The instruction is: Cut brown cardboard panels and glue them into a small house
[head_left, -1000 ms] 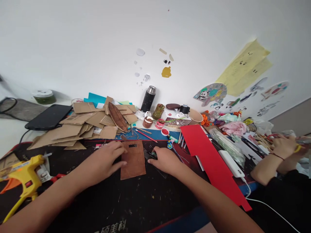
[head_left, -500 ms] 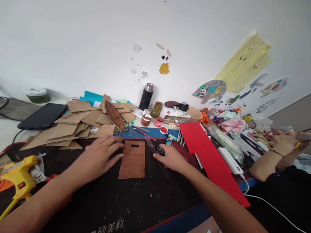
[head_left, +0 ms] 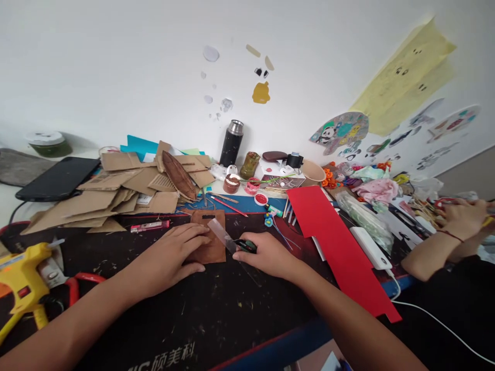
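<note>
A black desk mat (head_left: pixel 216 319) fills the lower centre of the frame, over the worktop. A flat red card (head_left: pixel 340 247) with a notched edge slants down the right, and a yellow glue gun (head_left: pixel 29 273) is cut off by the left edge. At the centre, the left hand (head_left: pixel 172 257), fingers extended, covers the left part of a brown sheet (head_left: pixel 216 251), leathery-looking, with a rectangular slot near its top. The right hand (head_left: pixel 273 255) grips a dark green-and-black tool (head_left: pixel 248 246), its form partly hidden; a clear plastic strip (head_left: pixel 221 233) at the fingertips overlaps the sheet. In the upper centre stands a black flask (head_left: pixel 231 148), contents hidden. Below it, a small tub (head_left: pixel 261 199) holds something red.
</note>
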The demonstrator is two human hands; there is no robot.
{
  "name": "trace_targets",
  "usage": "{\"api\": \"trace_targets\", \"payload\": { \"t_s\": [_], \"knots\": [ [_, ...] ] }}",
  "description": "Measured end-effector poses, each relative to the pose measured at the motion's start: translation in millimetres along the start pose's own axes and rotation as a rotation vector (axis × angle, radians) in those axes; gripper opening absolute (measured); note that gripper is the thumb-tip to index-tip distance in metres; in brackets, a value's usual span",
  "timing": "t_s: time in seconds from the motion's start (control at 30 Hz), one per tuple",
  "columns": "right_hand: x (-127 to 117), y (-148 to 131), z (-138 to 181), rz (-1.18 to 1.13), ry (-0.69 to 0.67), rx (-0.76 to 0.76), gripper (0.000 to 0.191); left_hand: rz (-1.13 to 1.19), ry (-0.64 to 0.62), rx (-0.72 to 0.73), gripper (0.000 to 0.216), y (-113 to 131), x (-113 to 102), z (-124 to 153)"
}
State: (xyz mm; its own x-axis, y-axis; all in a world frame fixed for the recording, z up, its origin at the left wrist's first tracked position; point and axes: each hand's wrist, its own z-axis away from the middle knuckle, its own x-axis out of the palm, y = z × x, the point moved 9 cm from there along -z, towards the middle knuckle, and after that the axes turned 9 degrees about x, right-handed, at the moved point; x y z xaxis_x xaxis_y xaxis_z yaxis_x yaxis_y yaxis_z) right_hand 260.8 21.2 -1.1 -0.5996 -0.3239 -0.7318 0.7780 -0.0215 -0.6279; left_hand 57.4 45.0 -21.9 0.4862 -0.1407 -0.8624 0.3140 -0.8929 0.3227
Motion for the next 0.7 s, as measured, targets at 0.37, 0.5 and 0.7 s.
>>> {"api": "trace_targets", "payload": {
  "t_s": [0.37,0.5,0.7],
  "knots": [
    [20,-23,-2,0.374,-0.16,-0.202,0.021,-0.012,0.036,0.056,0.043,15,-23,-6],
    [25,-25,-9,0.464,-0.147,-0.232,0.024,-0.019,-0.065,-0.005,0.022,12,-12,-8],
    [22,-18,-15,0.421,-0.091,-0.199,0.027,-0.044,-0.115,-0.031,0.039,10,-9,-3]
  ]
}}
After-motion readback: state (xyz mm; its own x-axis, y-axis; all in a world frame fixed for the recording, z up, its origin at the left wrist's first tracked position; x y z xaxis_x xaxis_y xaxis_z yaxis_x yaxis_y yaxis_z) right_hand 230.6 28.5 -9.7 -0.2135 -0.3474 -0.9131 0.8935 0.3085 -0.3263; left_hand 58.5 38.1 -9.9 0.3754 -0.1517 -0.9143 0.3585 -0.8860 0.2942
